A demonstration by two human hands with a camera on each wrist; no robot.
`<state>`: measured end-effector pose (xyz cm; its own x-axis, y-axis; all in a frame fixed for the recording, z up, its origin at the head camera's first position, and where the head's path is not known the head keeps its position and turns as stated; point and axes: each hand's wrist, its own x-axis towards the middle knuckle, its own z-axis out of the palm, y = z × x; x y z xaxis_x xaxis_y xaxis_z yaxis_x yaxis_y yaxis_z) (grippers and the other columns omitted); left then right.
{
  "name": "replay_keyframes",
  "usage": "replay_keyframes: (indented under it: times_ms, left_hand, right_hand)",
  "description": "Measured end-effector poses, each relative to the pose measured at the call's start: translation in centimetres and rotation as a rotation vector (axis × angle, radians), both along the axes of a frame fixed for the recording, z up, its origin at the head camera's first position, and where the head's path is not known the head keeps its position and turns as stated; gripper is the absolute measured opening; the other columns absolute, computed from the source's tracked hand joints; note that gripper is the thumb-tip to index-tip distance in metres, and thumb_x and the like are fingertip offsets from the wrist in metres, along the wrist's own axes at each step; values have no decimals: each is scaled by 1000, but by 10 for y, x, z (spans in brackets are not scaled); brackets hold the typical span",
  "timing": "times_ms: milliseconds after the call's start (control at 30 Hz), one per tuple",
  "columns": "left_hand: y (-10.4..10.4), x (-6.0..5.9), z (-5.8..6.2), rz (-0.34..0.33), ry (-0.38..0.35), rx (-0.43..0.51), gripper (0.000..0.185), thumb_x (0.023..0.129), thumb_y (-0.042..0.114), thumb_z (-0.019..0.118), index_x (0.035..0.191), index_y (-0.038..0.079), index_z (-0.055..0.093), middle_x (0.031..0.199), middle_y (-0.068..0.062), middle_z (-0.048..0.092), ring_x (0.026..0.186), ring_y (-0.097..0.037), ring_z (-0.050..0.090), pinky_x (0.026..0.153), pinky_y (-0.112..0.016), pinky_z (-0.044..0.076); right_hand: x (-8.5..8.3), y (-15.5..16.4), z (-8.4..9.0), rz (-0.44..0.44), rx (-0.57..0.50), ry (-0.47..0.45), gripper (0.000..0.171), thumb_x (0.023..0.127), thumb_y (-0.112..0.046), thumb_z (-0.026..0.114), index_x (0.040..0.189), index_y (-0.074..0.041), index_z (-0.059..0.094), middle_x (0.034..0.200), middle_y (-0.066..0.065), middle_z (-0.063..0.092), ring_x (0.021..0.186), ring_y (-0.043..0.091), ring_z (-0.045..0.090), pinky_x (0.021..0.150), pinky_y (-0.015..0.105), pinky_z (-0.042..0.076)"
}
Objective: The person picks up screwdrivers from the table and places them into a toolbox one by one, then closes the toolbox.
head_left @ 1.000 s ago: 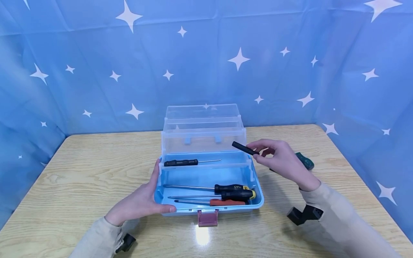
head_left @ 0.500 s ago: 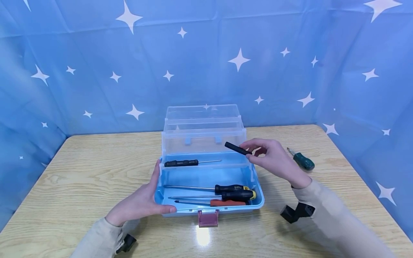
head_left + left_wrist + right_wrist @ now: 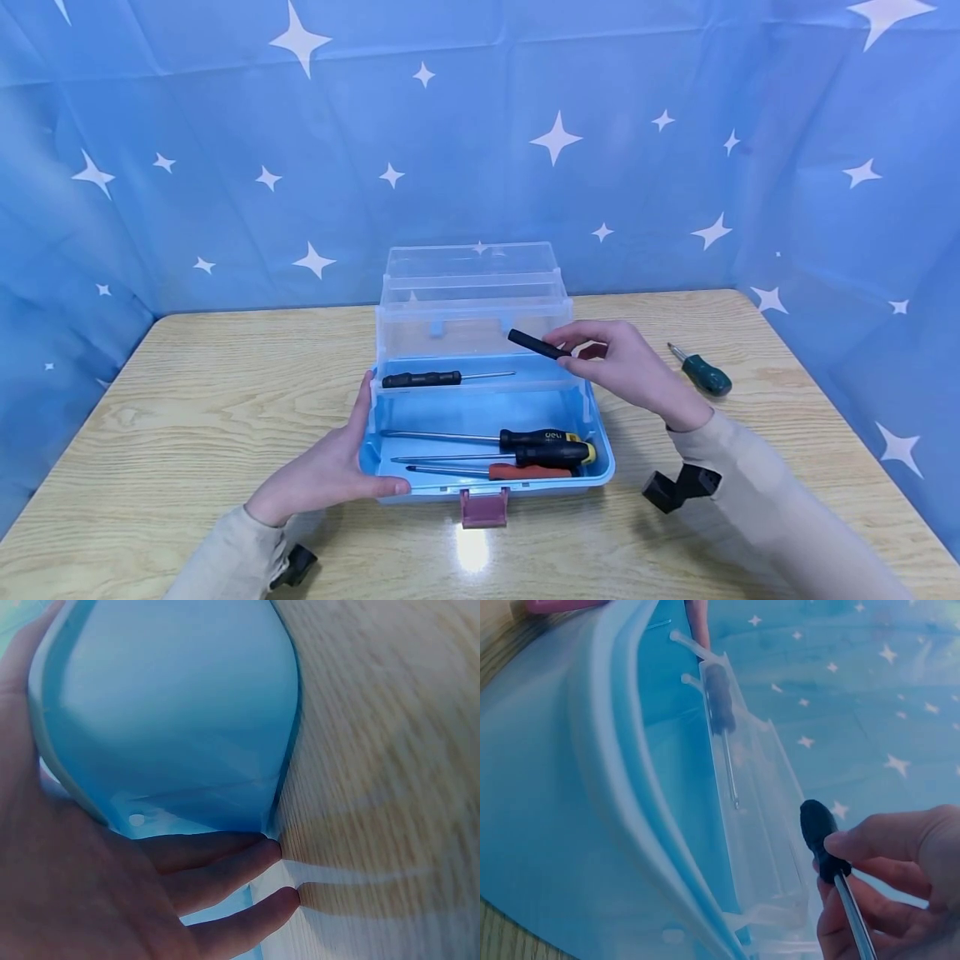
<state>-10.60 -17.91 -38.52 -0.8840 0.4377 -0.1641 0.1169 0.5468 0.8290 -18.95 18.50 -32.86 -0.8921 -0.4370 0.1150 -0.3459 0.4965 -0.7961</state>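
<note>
My left hand (image 3: 330, 467) holds the left end of a light blue toolbox (image 3: 600, 475), thumb at the front rim; in the left wrist view its fingers (image 3: 225, 881) curve past the end wall. In my right hand (image 3: 618, 362) is a screwdriver (image 3: 536, 342), pinched by its black handle above the box's back right part. The right wrist view shows its metal shaft (image 3: 853, 915) pointing back under the hand. Inside the box lie two black-and-yellow screwdrivers and a red-handled screwdriver (image 3: 528, 472). A thin black screwdriver (image 3: 423, 378) lies in the clear tray (image 3: 480, 386) at the back.
The clear lid (image 3: 472, 287) stands raised behind the box, and a purple latch (image 3: 483, 508) hangs at the front. A short green-handled screwdriver (image 3: 707, 375) lies on the wooden table (image 3: 225, 400) to the right. A blue star-patterned cloth (image 3: 480, 125) hangs behind.
My right hand has moved left with the black-handled screwdriver, over the box's back right part, uncovering more of the green screwdriver. The left hand has stayed on the toolbox.
</note>
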Motion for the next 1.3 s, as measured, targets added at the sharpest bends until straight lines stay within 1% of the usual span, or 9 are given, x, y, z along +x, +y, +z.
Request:
replay_keyframes:
  times_ms: [367, 833, 1033, 1133, 1300]
  left_hand:
    - [-1, -1, -2, -7, 1, 22, 131, 78, 36, 82, 149, 20, -27, 153, -31, 17, 132, -47, 34, 98, -59, 38]
    - [-1, -1, -3, -16, 2, 39, 130, 78, 35, 82, 149, 20, -26, 153, -29, 18, 132, -46, 34, 99, -60, 36]
    - [-1, -2, -4, -13, -5, 53, 130, 77, 35, 82, 150, 21, -26, 154, -29, 17, 133, -47, 33, 100, -60, 35]
    - [-1, -2, -4, -8, -2, 37, 131, 77, 36, 82, 149, 20, -26, 153, -29, 20, 131, -46, 35, 99, -59, 36]
    - [-1, -2, -4, -9, -6, 55, 131, 77, 34, 82, 149, 21, -26, 153, -29, 20, 131, -46, 35, 100, -60, 36]
  right_hand:
    - [-7, -9, -2, 62, 13, 9, 24, 91, 0, 64, 115, -2, 69, 108, 9, 66, 93, 22, 61, 80, 35, 53]
    - [-17, -21, -1, 135, 59, 42, 24, 90, -1, 66, 113, -4, 70, 102, 4, 67, 89, 19, 61, 79, 39, 53]
    - [-19, -25, 1, 164, 77, 33, 25, 91, -1, 64, 115, -4, 70, 104, 4, 68, 90, 18, 62, 80, 38, 53]
    - [-21, -28, 1, 183, 78, 30, 25, 91, -1, 64, 116, -5, 70, 105, 4, 68, 90, 18, 63, 80, 38, 53]
    - [-24, -33, 1, 213, 80, 17, 25, 92, -2, 63, 116, -5, 70, 109, 5, 67, 93, 18, 62, 78, 36, 52]
